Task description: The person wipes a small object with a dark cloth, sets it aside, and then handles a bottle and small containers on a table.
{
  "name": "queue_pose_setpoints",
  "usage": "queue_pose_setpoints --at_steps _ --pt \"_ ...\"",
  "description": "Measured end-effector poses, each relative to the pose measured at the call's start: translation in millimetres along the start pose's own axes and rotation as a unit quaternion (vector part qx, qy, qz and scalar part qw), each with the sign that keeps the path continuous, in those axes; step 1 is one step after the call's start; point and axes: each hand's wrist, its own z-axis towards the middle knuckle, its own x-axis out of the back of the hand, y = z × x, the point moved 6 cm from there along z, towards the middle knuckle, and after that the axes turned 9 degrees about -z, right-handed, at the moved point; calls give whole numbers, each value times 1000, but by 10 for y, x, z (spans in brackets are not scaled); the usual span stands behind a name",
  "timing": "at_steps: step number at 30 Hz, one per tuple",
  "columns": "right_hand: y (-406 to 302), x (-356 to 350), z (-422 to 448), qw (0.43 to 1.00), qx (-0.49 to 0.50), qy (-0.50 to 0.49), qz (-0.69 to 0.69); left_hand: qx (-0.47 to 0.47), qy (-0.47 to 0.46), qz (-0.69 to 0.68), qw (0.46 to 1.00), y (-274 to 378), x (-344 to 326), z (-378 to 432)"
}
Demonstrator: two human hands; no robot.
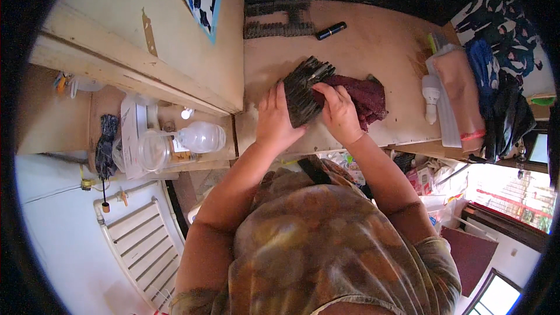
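A dark, ridged block-like object (302, 96), its material not clear, stands tilted on the tan wooden surface (372, 48). My left hand (278, 118) grips its left side and lower edge, thumb along the bottom. On its right side lies my right hand (340, 111), fingers bent over a bunched maroon cloth (365, 96) that touches the object. Part of the cloth is hidden under that hand and spreads out to the right of it.
A small black tube (331, 31) lies behind, near a dark rectangular patch (280, 19). At right are a white light bulb (431, 96) and a folded umbrella (481, 87). Left, a lower shelf holds a clear plastic bottle (203, 137) and a jar (154, 151). A cabinet side (210, 70) rises at left.
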Motion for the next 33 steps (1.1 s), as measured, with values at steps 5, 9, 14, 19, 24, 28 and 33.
queue_pose_setpoints --at_steps 5,9,14,19,24,28,33 --pt "199 -57 -33 982 -95 -14 164 -14 17 15 1000 24 13 5" --pt "325 93 -91 941 -196 49 271 2 17 14 1000 -29 4 -5" --pt "120 25 -207 981 -122 38 149 17 -11 6 1000 -30 1 -21" --pt "-82 32 -158 1000 -15 27 3 11 -9 5 1000 -38 -1 -15" --pt "-182 23 -214 1000 29 4 6 -10 17 -6 1000 -3 15 -17" --pt "-314 -10 -266 996 86 16 -7 20 0 10 1000 -21 -1 -19" --pt "-374 -42 -251 993 98 33 -49 -7 15 24 1000 -2 25 -29"
